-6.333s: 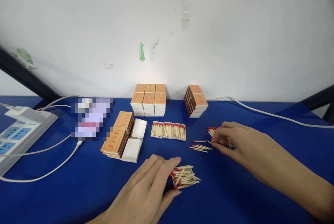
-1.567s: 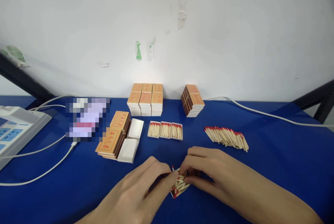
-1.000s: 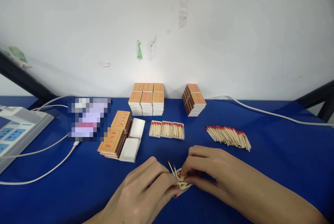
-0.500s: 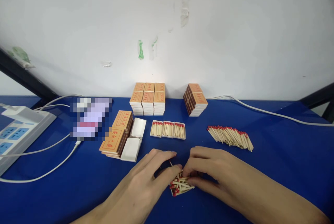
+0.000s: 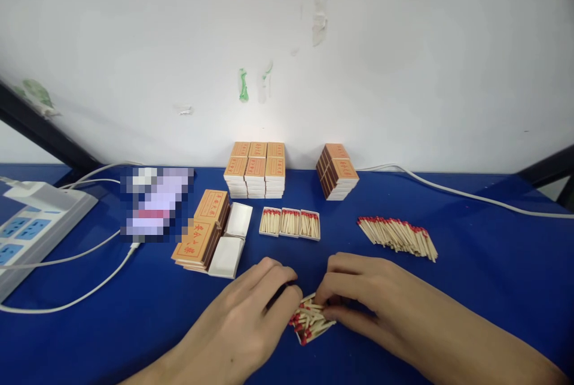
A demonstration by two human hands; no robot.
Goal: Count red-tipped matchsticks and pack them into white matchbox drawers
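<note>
A small white matchbox tray (image 5: 318, 332) lies on the blue table between my hands, heaped with jumbled red-headed matches (image 5: 310, 317). My left hand (image 5: 258, 307) curls at its left side, thumb and forefinger drawn together; whatever they may hold is hidden. At the tray's right edge my right hand (image 5: 359, 289) has its fingers closed, thumb on the near side, though its fingertips are partly covered. Just beyond stand three filled trays (image 5: 290, 223) side by side, matches aligned with heads away from me. Loose matches (image 5: 397, 237) lie in a fanned row to the right.
Orange matchbox sleeves (image 5: 201, 235) are stacked at left beside white empty trays (image 5: 226, 256). Closed matchboxes (image 5: 255, 168) and another stack (image 5: 337, 171) stand against the white wall. A blurred phone (image 5: 156, 199), power strip (image 5: 40, 223) and white cables (image 5: 448, 193) occupy the sides.
My left hand has drawn back slightly to the left and its fingers have curled, uncovering more of the matches. The tray has shifted slightly toward me. My right hand has hardly moved.
</note>
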